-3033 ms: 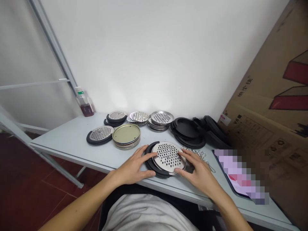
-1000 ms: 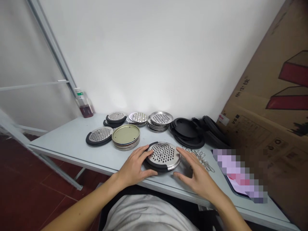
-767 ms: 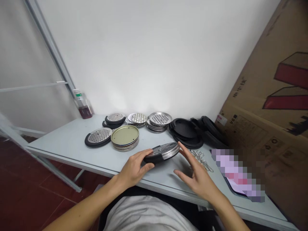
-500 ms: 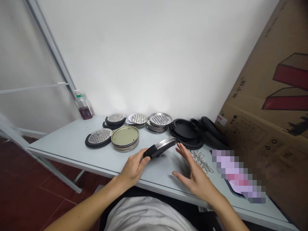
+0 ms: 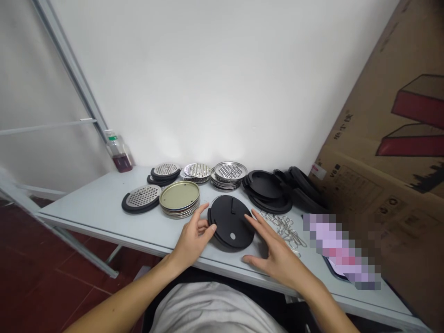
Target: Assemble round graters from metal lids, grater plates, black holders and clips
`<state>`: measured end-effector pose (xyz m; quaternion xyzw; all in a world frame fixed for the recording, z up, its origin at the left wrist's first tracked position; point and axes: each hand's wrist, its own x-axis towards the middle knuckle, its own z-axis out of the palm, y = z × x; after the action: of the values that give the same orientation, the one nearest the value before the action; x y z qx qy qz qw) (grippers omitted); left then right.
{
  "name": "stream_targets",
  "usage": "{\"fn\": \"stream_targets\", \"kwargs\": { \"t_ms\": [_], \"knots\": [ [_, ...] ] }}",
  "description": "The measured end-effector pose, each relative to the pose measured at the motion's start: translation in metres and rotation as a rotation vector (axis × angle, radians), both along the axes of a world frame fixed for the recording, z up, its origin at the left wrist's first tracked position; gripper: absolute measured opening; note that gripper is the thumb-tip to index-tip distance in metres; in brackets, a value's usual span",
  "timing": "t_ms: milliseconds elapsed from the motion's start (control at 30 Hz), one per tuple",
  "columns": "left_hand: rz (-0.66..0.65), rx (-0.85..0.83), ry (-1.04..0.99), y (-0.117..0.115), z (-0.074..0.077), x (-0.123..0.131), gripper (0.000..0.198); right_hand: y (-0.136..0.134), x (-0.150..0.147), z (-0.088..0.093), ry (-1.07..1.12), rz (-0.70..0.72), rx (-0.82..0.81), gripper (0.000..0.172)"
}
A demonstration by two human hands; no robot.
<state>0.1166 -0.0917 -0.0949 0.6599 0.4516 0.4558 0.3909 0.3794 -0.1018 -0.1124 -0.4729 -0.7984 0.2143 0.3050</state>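
Note:
A round disc (image 5: 231,222) lies black back up near the front edge of the grey table (image 5: 90,208), with a small hole and a slot showing. My left hand (image 5: 192,233) pinches its left rim between thumb and fingers. My right hand (image 5: 274,254) is open, fingers stretched flat, fingertips touching the disc's right rim. The perforated steel face is turned down and hidden.
Behind are a stack of gold-toned lids (image 5: 180,199), perforated discs in black frames (image 5: 140,198), stacks of steel perforated discs (image 5: 229,172), black frames (image 5: 267,187) and loose wire clips (image 5: 286,226). A bottle (image 5: 118,152) stands back left. A blurred-out flat object (image 5: 342,252) and a cardboard box (image 5: 381,162) are on the right.
My left hand lifted the disc by its left edge, tipped it over and set it down black side up. My right hand drew back, then came to its right rim.

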Motion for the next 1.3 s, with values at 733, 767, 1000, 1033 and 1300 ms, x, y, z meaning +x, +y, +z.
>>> {"fn": "stream_targets", "kwargs": {
  "t_ms": [733, 767, 1000, 1033, 1300],
  "knots": [
    [-0.014, 0.017, 0.302, 0.007, 0.001, -0.019, 0.088, 0.003, -0.002, 0.001, -0.048, -0.036, 0.044, 0.055],
    [-0.003, 0.038, 0.331, 0.008, -0.001, -0.020, 0.088, 0.003, -0.002, 0.000, -0.043, -0.034, 0.051, 0.055],
    [0.031, 0.179, 0.485, 0.010, -0.008, -0.025, 0.072, 0.005, -0.003, 0.001, -0.033, -0.013, 0.057, 0.054],
    [0.029, 0.185, 0.488, 0.010, -0.008, -0.025, 0.073, 0.005, -0.003, 0.001, -0.039, -0.018, 0.051, 0.054],
    [-0.002, 0.225, 0.562, 0.007, -0.008, -0.025, 0.070, 0.003, -0.003, 0.001, -0.059, -0.011, 0.041, 0.056]
  ]
}}
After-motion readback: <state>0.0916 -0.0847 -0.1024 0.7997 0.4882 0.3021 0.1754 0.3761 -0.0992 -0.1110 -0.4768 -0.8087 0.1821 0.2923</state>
